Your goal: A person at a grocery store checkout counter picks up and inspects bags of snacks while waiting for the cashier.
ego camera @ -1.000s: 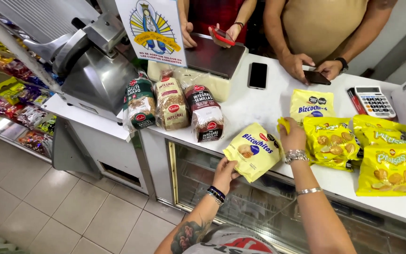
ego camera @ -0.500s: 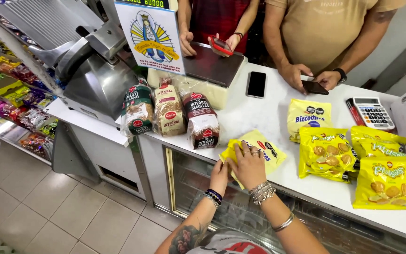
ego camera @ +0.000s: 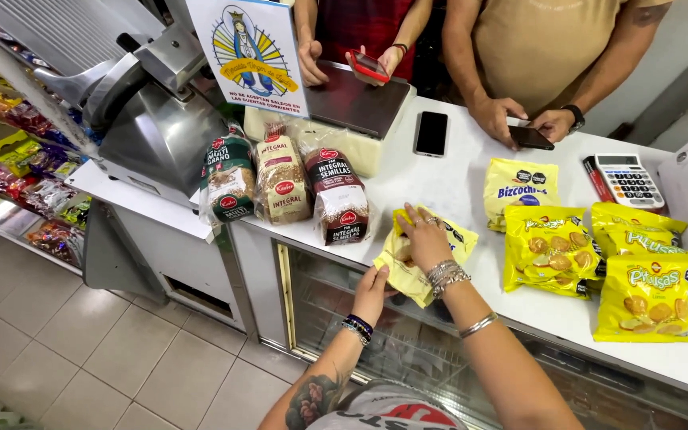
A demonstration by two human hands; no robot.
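Observation:
A yellow snack bag (ego camera: 408,271) lies at the front edge of the white counter (ego camera: 455,187), partly overhanging it. My right hand (ego camera: 425,236) lies flat on top of the bag, fingers spread. Under the bag's overhanging corner, my left hand (ego camera: 373,291) grips it from below. Both wrists wear bracelets. To the left stand three wrapped bread loaves (ego camera: 283,181). To the right lie more yellow snack bags (ego camera: 549,248).
Behind the counter two people handle phones (ego camera: 369,66); a black phone (ego camera: 431,133) lies flat by a scale (ego camera: 357,102). A calculator (ego camera: 628,180) sits at the right. A metal slicer (ego camera: 153,119) and a candy shelf (ego camera: 17,159) are on the left. Below is a glass display front (ego camera: 376,342).
The yellow bag came down from being held up at the counter edge to lying on the counter. My right hand moved left from the other bags onto it.

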